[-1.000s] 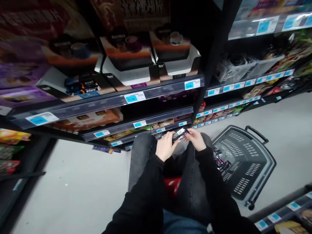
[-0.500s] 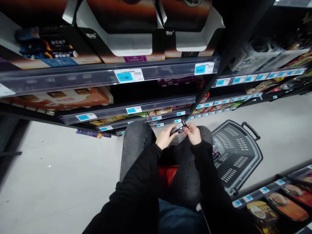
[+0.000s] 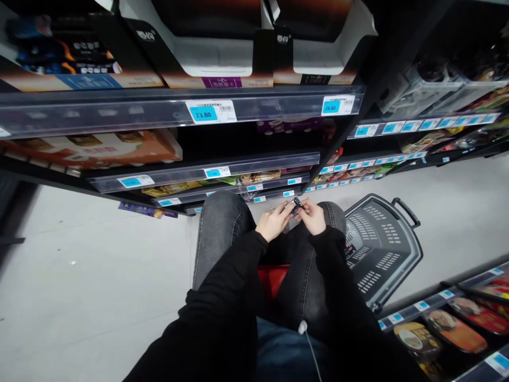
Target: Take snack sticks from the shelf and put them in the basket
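Note:
Between my knees, both hands are closed on a small black packet [image 3: 296,207] with light printing. My left hand [image 3: 274,222] grips its left end, fingers partly covering it. My right hand [image 3: 312,216] pinches the other end between thumb and fingers. Most of the packet is hidden by the fingers, so its contents cannot be made out. On the shelf above stand dark open-fronted display boxes [image 3: 222,58]; the left one holds several black and blue packets [image 3: 71,50].
A grey shopping basket [image 3: 382,244] stands on the floor beside my right leg, with something small in it. Shelves with blue price tags [image 3: 210,112] run across the front. At lower right, another shelf bears packaged food bowls [image 3: 417,339]. A white earphone [image 3: 303,327] hangs by my lap.
The black packet has turned in my hands and now shows less of its face. My fingers have drawn closer together around it. The view has shifted slightly.

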A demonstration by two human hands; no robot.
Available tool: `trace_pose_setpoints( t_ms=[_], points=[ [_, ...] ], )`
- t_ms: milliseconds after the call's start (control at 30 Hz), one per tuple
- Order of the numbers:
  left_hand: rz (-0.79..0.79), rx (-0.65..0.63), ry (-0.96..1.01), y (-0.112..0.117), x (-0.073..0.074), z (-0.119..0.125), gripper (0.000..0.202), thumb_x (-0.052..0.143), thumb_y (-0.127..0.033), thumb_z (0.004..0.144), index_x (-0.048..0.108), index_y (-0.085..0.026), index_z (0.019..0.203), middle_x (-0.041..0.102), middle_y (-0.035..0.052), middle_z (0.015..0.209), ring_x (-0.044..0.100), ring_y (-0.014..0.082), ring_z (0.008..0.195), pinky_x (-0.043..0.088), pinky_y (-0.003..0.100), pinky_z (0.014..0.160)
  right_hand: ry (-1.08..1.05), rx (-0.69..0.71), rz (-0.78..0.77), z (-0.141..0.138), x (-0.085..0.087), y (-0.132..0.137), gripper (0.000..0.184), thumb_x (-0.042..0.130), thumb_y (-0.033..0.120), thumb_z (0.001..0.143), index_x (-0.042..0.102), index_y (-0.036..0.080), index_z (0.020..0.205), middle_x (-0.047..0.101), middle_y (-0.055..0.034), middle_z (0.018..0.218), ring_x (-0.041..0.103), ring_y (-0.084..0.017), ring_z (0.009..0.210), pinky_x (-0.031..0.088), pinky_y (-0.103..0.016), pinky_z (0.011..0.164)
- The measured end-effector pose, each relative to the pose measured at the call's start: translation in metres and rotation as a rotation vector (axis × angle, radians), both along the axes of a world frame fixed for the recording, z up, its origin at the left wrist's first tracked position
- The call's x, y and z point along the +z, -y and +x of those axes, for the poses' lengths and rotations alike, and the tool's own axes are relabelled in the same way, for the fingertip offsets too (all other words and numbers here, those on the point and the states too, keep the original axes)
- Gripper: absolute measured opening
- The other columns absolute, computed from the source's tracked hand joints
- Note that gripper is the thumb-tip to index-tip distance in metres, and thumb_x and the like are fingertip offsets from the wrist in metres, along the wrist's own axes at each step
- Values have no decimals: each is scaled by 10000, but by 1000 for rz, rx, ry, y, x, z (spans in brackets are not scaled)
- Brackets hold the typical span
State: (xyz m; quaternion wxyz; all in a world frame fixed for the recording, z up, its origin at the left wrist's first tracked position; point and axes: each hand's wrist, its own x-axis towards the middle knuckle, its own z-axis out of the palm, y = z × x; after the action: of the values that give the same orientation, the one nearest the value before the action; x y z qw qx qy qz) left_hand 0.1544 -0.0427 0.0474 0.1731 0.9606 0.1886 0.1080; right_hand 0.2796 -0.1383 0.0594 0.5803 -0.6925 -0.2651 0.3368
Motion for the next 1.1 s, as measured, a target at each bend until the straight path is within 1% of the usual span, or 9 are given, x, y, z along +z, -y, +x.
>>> trace_pose_setpoints(
  t_ms=[100,233,367,467,667,767,867,967,1100],
  points=[
    [2,10,-13,2,-1,0,347,387,-289,935,506,-195,1247,553,123,1269,661,201,890,527,290,717,41,-3,-7,-1,0,1,183,558,335,722,548,178,816,617,-2,641,619,-153,516,531,-269,513],
    [-22,38,-43,2,3,1,313,366,-325,943,567,-125,1076,582,157,1221,667,209,826,524,303,682,101,-3,-28,-1,-1,2,168,535,332,761,557,182,832,616,1,614,626,-163,527,527,-271,523],
    [-59,36,-25,2,7,2,294,335,-285,954,555,-159,1102,566,112,1252,648,190,889,506,277,720,167,11,-41,-1,1,3,152,512,329,796,559,191,840,630,-4,610,634,-174,542,529,-289,560],
    [-123,73,14,1,8,1,293,330,-272,952,555,-182,1116,560,87,1240,625,182,918,490,256,697,190,39,-27,-1,4,4,170,505,339,809,560,194,879,652,-17,655,649,-183,589,536,-308,617],
    [-112,110,58,1,8,0,270,329,-261,940,574,-194,1031,530,73,1203,590,164,810,444,260,620,169,71,9,-3,5,3,190,512,348,794,550,186,886,661,-34,738,654,-174,623,546,-309,648],
    [-113,122,85,1,8,0,255,328,-269,936,561,-181,985,531,78,1151,571,165,772,420,263,600,153,63,8,-4,3,3,188,514,351,784,543,183,862,651,-36,740,648,-171,596,543,-300,604],
    [-242,103,181,0,8,1,246,326,-289,937,537,-164,923,522,87,1087,555,160,790,425,266,656,149,48,7,-5,3,3,183,510,354,786,540,182,839,626,-23,682,634,-171,554,524,-286,541],
    [-488,68,301,-2,7,3,231,351,-310,929,486,-164,812,534,62,948,537,154,830,416,262,736,167,41,24,-4,8,4,171,510,346,795,545,181,820,617,-17,669,625,-166,559,514,-282,550],
    [-805,144,287,-6,2,6,208,476,-350,861,426,-173,762,490,-20,680,468,119,635,382,238,657,195,67,55,-2,13,7,175,496,351,813,549,184,806,605,-9,658,605,-156,573,506,-281,587]
  ],
)
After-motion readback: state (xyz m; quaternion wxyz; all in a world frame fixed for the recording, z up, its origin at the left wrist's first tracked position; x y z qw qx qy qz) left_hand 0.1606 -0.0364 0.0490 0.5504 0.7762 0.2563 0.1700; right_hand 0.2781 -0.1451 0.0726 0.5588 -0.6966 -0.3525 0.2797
